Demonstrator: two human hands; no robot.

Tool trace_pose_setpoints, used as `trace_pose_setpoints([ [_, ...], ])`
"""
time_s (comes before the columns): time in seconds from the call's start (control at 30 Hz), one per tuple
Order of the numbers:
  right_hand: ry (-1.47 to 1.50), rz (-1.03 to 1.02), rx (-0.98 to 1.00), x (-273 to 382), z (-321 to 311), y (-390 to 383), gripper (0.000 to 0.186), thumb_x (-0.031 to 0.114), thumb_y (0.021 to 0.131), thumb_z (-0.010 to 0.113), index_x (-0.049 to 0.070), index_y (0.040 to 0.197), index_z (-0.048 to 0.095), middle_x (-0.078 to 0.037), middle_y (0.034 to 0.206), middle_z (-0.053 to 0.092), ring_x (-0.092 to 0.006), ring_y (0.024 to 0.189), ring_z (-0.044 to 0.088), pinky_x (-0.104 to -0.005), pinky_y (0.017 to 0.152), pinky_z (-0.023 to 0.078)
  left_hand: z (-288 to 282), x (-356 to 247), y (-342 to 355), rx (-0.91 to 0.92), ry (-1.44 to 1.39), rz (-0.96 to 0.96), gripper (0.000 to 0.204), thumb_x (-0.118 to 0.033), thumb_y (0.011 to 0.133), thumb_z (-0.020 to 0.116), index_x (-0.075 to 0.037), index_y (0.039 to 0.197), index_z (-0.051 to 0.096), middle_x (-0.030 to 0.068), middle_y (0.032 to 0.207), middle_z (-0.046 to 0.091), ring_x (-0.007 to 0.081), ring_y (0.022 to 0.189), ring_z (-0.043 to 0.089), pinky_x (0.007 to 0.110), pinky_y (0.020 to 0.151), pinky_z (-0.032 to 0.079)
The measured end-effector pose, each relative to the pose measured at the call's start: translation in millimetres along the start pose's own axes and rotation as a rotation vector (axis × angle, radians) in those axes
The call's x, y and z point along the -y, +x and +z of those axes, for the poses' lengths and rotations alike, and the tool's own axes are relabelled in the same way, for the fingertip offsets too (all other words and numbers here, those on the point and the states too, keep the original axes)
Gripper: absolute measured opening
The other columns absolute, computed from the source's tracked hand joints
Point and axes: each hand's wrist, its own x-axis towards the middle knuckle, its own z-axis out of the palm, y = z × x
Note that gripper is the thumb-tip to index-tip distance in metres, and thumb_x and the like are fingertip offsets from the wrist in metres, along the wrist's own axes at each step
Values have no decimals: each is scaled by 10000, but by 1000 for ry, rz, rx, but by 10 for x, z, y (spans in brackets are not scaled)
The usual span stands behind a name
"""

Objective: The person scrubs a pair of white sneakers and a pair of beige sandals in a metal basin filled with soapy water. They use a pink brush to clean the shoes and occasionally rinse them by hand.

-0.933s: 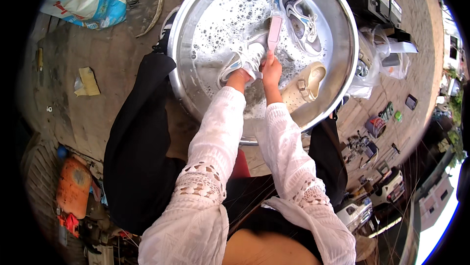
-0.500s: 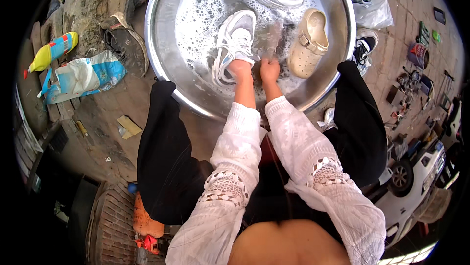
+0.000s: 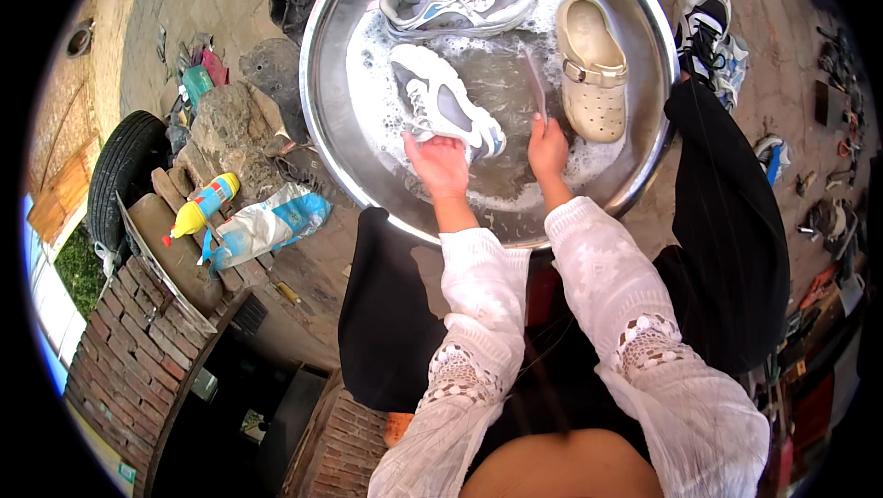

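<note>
A large steel basin [image 3: 320,121] of soapy water stands in front of my knees. In it a white and grey sneaker [image 3: 443,103] is tipped onto its side, its sole edge toward the right. My left hand [image 3: 438,167], palm up, grips the sneaker's near end, the fingertips partly hidden by it. My right hand [image 3: 549,150] is closed round a thin, pale, flat strip-like tool [image 3: 536,82] held upright, apart from the sneaker; its kind is unclear. Another grey sneaker [image 3: 460,7] lies across the far side. A beige clog [image 3: 591,75] sits at the right wall.
Black-and-white sneakers [image 3: 706,24] stand outside the basin at right. On the left lie a yellow bottle [image 3: 204,206], a blue-and-white plastic bag [image 3: 271,227], a rock [image 3: 225,135] and a tyre [image 3: 127,176]. My black-clad knees flank the basin.
The held sneaker has rolled onto its side, turning its sole edge rightward. My right hand has moved away from it, raising the pale tool. The view has swung toward the left.
</note>
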Motion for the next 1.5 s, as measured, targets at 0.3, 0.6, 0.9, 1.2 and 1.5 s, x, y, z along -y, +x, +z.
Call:
trace_pose_setpoints([
  [0.3,-144,-117,25,-77,117,-200,331,323,877,526,11,871,637,-240,816,631,-419,785,602,-495,686,465,-834,-177,563,-359,621,326,387,-271,871,652,75,1030,579,138,1008,627,210,840,610,361,725,506],
  [0.6,-170,-30,-122,64,173,-125,309,315,875,523,16,866,602,-237,818,635,-427,773,603,-504,695,464,-799,430,822,-637,757,619,411,-301,887,624,108,906,592,169,886,644,232,753,609,328,643,493],
  [0.9,225,-155,158,238,-9,-194,468,402,961,411,31,742,594,-153,644,586,-337,562,513,-396,568,418,-94,184,353,-504,990,777,451,-321,887,609,96,721,573,113,659,607,231,588,527,377,594,441],
  [1.2,-97,-308,295,29,-130,-994,475,394,962,427,-13,753,556,-217,634,544,-390,594,532,-447,555,411,-171,72,268,-144,429,199,452,-290,897,604,47,1186,521,110,1151,588,209,979,572,335,829,446],
  [1.5,-338,-320,321,195,-248,-957,547,461,943,411,-6,746,615,-237,677,604,-422,667,600,-504,591,446,-180,147,332,-15,171,-36,520,-359,919,552,-27,1297,424,92,1259,505,235,1154,479,388,987,368],
])
